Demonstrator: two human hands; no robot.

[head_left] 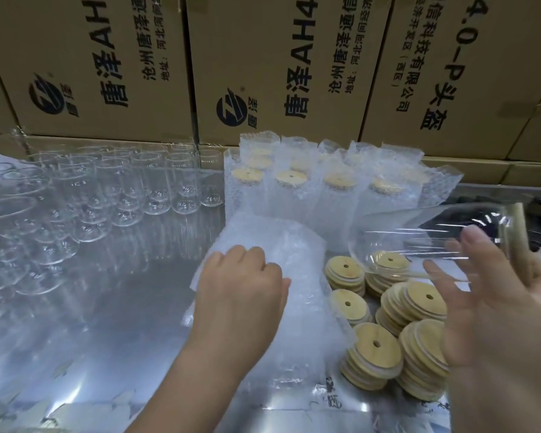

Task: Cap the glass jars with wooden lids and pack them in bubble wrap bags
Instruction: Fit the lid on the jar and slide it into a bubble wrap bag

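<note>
Okay, left fingers (253, 254) first: curled down, knuckles up, gripping the top of the bubble wrap bag stack (297, 245); my left hand (241, 285) sits on its near-left part. Right fingers (472, 245) are spread wide and nearly straight, blurred, cradling a glass jar (419, 232) from below. Thumb is unclear, so I can't tell if anything clamps. The right hand (494, 307) is palm-up at the right edge.

The jar is clear, lying sideways in the air above the loose lids, base pointing left, with a wooden lid (517, 226) seated on its right end.

The loose wooden lids (372, 351) are round and pale, each with a centre hole, in several short stacks on the surface (122, 307), just right of the bag stack. Behind them stand packed jars (325, 182), upright in bubble wrap, lids showing through the open tops. Empty jars (122, 182) stand in rows far left, uncapped.

The cardboard cartons (278, 57) behind carry sideways black print: "唐泽AH4", "沧州唐泽通信", "头盔", plus a round striped logo. The smaller address line is too small to read fully.
</note>
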